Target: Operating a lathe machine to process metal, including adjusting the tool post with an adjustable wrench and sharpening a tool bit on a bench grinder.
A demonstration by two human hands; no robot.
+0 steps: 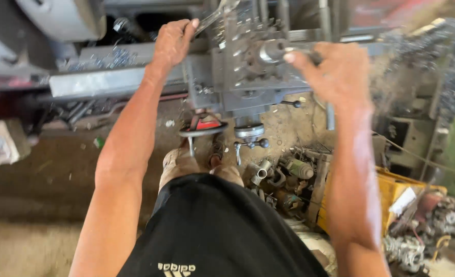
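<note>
L hand (173,41) is gripping the handle of a spanner (213,16), grip closed tight on it, head up over the lathe's tool post (248,56). R hand (335,72) is wrapping a dark lever (302,51) by the tool post, grip closed. Handwheel (203,128) w/ red centre is sitting below; yellow crate (391,192) on the floor at right.

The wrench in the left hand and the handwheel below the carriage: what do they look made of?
The wrench looks like bright polished steel, glinting silver. The handwheel seems dark metal, likely cast iron or steel, with a dull rim and a red-painted centre. Blur leaves both uncertain.
</note>
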